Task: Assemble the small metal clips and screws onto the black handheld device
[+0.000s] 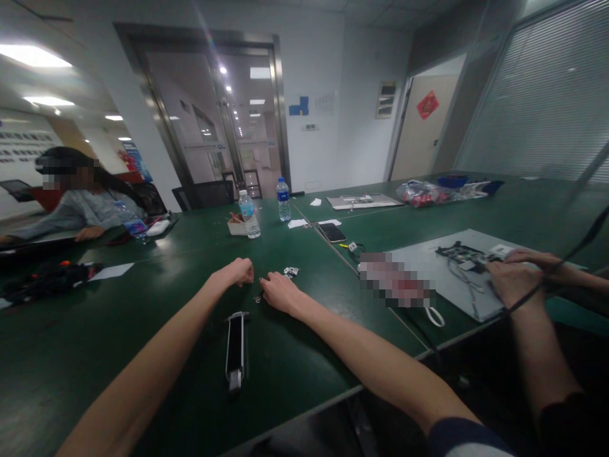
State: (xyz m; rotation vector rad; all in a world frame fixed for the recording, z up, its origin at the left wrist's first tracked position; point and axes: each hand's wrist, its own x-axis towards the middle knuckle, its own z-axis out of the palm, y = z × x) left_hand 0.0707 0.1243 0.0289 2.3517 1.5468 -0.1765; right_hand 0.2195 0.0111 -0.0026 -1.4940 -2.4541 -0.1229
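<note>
Seemingly, the work is partway: small metal bits lie loose on the green surface, just in front of the right hand, and none is visibly fixed to anything. A cluster of black-and-white pieces sits just beyond that hand. How much is left cannot be judged further from this view.

The left hand is curled inward, close to the right but apart from it; whether it holds anything is hidden. The right hand rests low with its fingers bent, and something tiny and dark may be at its fingertips, though I cannot tell if it is gripped.

Counting: one black-and-silver device lies between the forearms, touched by neither hand. Further off stand one white-capped bottle, one blue-capped bottle and one small box; one phone lies flat. At right, a co-worker's two hands are at one electronic part on one pale board. The bits and pieces are too small to count.
</note>
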